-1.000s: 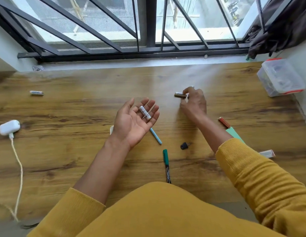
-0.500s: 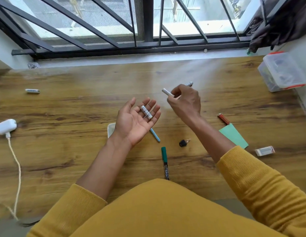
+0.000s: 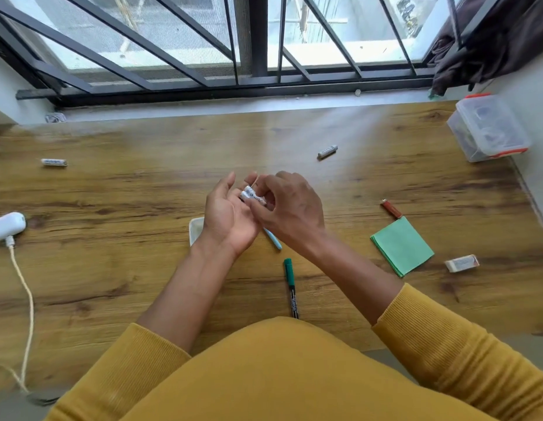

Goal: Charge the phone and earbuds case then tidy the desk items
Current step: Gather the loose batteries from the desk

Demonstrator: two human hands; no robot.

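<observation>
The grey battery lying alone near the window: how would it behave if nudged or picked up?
The grey battery is a smooth cylinder lying on its side on the flat desk, so a nudge would probably roll it. It looks rigid, and small enough to pinch easily.

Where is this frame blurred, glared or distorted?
Head view: daylight glare streaks the desk below the window; the wide lens bows the window bars; slight motion blur softens the batteries between the left hand and right hand.
</observation>
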